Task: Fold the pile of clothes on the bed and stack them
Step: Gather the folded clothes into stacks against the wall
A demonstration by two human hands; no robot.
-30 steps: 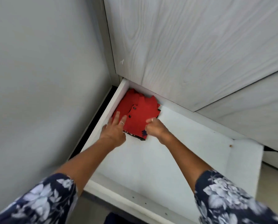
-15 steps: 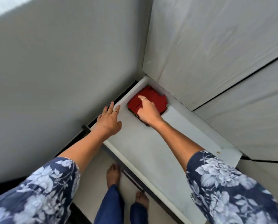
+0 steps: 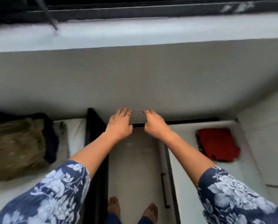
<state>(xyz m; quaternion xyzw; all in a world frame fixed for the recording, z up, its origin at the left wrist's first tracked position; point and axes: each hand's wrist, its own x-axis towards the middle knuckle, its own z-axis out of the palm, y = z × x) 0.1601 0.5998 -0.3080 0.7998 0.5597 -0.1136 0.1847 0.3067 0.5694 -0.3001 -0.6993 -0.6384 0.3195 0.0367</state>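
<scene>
A folded red garment [image 3: 217,145] had been laid flat in the drawer [image 3: 248,159]. Left of it, both hands, left [image 3: 119,125] and right [image 3: 154,125], were held empty, each grip loosely spread, seemingly freed for more clothes.

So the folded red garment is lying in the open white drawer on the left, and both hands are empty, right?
Not quite. The head view shows the folded red garment in the open white drawer on the person's right, not the left. The rest stands: the left hand and the right hand hold nothing, fingers loosely spread.
</scene>
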